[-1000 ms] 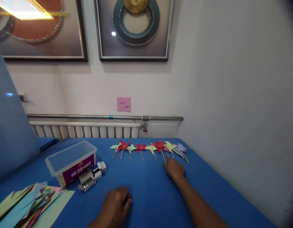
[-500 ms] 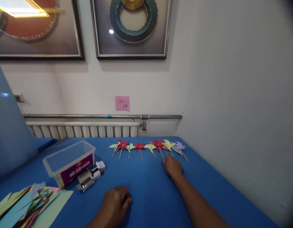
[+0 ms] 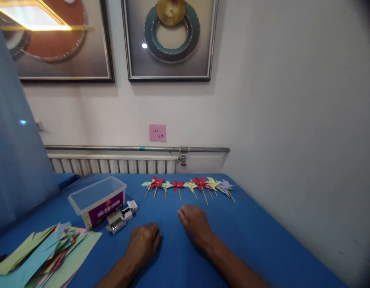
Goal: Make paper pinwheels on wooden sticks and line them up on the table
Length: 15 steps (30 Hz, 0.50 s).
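Note:
A row of several paper pinwheels [image 3: 189, 186] on thin wooden sticks lies along the far side of the blue table [image 3: 263, 236]. My right hand [image 3: 194, 224] rests on the cloth in front of them, fingers loosely curled, holding nothing, a hand's width short of the sticks. My left hand [image 3: 144, 240] lies palm down beside it, fingers curled under, with nothing visible in it. Both hands are close together near the table's middle.
A clear plastic box [image 3: 97, 200] with a purple label stands at the left, small staple boxes [image 3: 121, 218] beside it. A heap of cut coloured paper [image 3: 47, 256] fills the near left corner. A radiator and wall run behind; another wall closes the right side.
My right hand has drawn back from the pinwheels, moving left and nearer to me, ending close to my left hand. The left hand has barely shifted.

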Motion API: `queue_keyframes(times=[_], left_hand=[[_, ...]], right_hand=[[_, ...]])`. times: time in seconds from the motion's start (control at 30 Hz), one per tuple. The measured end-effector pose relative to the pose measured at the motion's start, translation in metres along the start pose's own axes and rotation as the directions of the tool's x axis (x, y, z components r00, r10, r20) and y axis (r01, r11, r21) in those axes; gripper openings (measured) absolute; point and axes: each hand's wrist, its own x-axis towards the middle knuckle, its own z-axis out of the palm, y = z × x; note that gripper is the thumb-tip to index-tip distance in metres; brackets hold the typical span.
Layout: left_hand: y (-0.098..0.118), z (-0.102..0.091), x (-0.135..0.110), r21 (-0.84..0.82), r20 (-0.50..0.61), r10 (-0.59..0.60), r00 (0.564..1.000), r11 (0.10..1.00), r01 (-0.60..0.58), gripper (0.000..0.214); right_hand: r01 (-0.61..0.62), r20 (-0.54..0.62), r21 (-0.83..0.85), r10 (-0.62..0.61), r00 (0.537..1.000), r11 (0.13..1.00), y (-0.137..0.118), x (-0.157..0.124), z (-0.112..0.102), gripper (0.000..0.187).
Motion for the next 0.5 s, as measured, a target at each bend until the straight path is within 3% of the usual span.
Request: queue_keyframes(times=[0.1,0.2,0.3,0.5], left_hand=[[-0.002,-0.002,-0.001,0.031,-0.010,-0.010,1.000,0.999,0.010,0.023],[0.000,-0.003,-0.002,0.059,-0.008,-0.005,1.000,0.998,0.006,0.026],[0.002,-0.004,-0.003,0.109,-0.013,0.006,1.000,0.994,-0.004,0.026],[0.008,-0.013,-0.010,0.126,-0.010,-0.013,1.000,0.992,0.014,0.031]], right_hand=[[0.288,-0.011,0.128,-0.289,0.957,0.949,-0.050,-0.031,0.002,0.025],[0.394,-0.021,0.214,-0.399,0.917,0.894,-0.082,-0.056,0.004,0.020],[0.299,0.001,0.264,-0.311,0.950,0.917,-0.089,-0.068,0.011,0.021],[0.031,0.056,0.339,-0.052,0.997,0.940,-0.070,-0.066,0.018,0.031]])
